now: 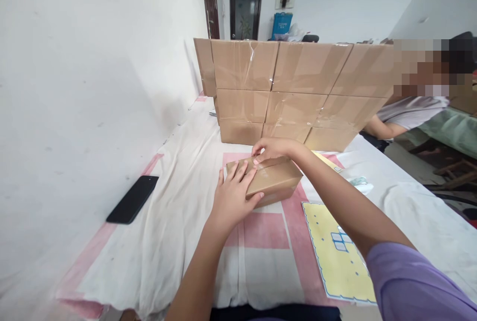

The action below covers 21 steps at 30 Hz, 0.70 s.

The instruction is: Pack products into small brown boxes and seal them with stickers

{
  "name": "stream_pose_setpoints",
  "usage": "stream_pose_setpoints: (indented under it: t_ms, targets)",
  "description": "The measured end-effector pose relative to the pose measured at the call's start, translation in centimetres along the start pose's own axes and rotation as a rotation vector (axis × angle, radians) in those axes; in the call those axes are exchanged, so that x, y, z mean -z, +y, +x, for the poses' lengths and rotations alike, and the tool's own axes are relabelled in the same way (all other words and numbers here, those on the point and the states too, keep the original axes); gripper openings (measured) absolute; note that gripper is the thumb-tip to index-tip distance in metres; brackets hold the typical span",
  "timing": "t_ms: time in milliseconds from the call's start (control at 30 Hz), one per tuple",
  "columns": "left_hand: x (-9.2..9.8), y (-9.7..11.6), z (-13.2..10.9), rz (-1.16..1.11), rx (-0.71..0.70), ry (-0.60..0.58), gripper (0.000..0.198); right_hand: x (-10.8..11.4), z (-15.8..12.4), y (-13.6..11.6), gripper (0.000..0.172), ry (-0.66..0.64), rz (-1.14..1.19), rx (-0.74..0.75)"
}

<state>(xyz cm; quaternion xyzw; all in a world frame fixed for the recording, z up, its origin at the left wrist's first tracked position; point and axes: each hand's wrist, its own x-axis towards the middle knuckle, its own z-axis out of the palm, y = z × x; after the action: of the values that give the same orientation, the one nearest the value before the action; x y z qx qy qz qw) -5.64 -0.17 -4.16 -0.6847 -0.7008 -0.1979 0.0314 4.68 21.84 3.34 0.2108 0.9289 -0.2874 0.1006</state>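
Note:
A small brown cardboard box (278, 177) lies on the cloth-covered table in front of me. My left hand (234, 189) holds it at its left end, fingers spread across the top and thumb at the near edge. Over the box's far edge, my right hand (274, 151) is bent, with thumb and fingers drawn together by the top seam. Whatever is between those fingertips is too small to make out. Part of the box's top and far side is hidden by the right hand.
Behind the box stands a wall of taped cardboard boxes (298, 70). A black phone (133, 199) lies to the left, beside the white wall. A yellow patterned sheet (328, 256) lies at the right, partly under my right arm. Another person (406, 115) is beyond the table's right side.

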Motion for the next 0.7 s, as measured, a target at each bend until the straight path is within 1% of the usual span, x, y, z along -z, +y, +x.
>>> stream_pose_setpoints:
  t_ms: [100,200,267,367,400,500,633,700]
  targets:
    - [0.1,-0.2,-0.1,-0.006,0.004,-0.005,0.062,0.3,0.0,-0.7,0.037,0.001,0.043,-0.08]
    - [0.3,0.0,0.0,0.01,-0.008,-0.012,0.06,0.3,-0.1,-1.0,0.036,0.009,0.033,-0.131]
    - [0.4,0.6,0.4,0.04,-0.011,0.002,0.065,0.1,-0.3,-0.8,0.039,0.018,0.016,-0.107]
    - [0.1,2.3,1.3,0.101,0.032,0.008,0.078,-0.3,-0.6,-0.2,0.044,0.041,0.014,-0.017]
    - [-0.1,2.9,1.6,0.117,0.039,-0.002,0.077,-0.4,-0.7,0.0,0.045,0.052,0.02,0.007]
    - [-1.0,4.1,1.9,0.118,0.004,-0.031,0.06,-0.7,-0.9,0.2,0.047,0.061,0.041,0.014]
    - [-1.9,3.9,1.4,0.075,-0.034,-0.01,0.051,-1.0,-1.2,0.2,0.05,0.088,0.033,-0.001]
    - [-2.1,3.6,1.1,0.071,-0.064,0.007,0.047,-1.1,-1.3,0.2,0.048,0.111,0.035,-0.003]
